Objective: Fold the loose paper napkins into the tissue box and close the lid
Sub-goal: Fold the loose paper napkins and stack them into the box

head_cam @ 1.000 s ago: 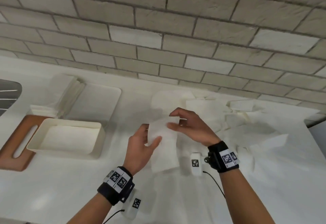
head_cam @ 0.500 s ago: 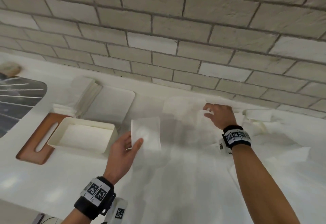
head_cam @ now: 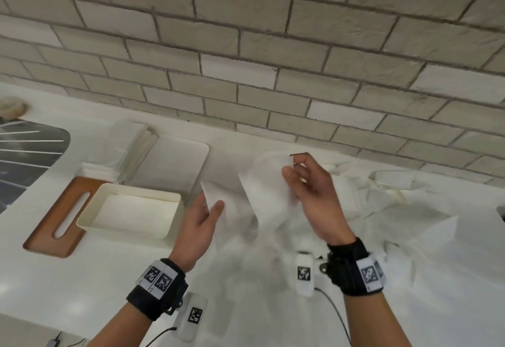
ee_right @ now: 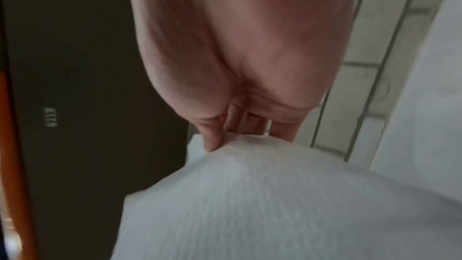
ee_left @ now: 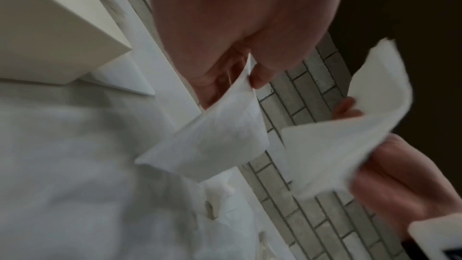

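The cream tissue box (head_cam: 175,218) stands open at the left, its wooden slotted lid (head_cam: 46,226) lying flat beside and partly under it. My left hand (head_cam: 211,202) pinches a small folded white napkin (head_cam: 209,193) between thumb and fingers, just right of the box; the left wrist view shows that napkin (ee_left: 212,131) hanging from the pinch. My right hand (head_cam: 291,166) pinches a larger loose napkin (head_cam: 265,191) and holds it off the counter; it fills the right wrist view as the napkin (ee_right: 250,205). Loose napkins (head_cam: 388,201) lie heaped at the right.
A stack of folded napkins (head_cam: 128,150) and a flat white tray (head_cam: 175,163) sit behind the box. A sink's drain rack (head_cam: 24,144) is at the far left. The brick wall (head_cam: 273,46) runs close behind the white counter (head_cam: 68,286).
The hands parted from one shared napkin. The left kept the folded piece near the box. The right reached to the back pile and lifted a new napkin toward the middle.
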The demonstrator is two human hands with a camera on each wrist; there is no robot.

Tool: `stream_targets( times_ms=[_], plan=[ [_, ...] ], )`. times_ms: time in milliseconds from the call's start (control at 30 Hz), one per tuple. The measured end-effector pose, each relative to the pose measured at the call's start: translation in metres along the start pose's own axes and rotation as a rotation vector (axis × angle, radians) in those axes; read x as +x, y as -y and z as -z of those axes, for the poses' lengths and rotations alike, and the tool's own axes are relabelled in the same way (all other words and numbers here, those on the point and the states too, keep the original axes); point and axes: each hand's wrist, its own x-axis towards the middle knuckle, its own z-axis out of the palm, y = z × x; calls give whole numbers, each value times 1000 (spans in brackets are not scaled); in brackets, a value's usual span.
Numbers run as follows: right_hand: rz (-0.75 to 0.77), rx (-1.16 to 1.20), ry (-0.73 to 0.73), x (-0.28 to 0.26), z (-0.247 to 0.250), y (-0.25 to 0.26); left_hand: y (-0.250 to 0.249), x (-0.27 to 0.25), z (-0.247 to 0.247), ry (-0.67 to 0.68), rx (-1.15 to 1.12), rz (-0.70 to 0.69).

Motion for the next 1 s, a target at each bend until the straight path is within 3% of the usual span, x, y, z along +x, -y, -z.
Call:
stream_targets(
  times_ms=[267, 467, 733, 867, 900, 1000],
  plan=[
    [-151, -96, -191, -18, -100, -25, -16, -5, 17, 41, -208, 177],
    [-100, -265, -232, -16, -153, -11, -28, -7, 65, 14, -302, 208],
    [-49, -338, -225, -18, -252, 14, -39, -1, 136, 0, -101, -42],
    [-329, -42, 29, -24, -272, 6, -43, 12, 183, -128, -250, -42],
    [-368, -13, 21, -28, -275, -2, -42, 17, 198, -177, -240, -40],
    [-426, 31, -183, -34, -289, -26, -34, 34, 242, -275, -99, -30]
  ],
)
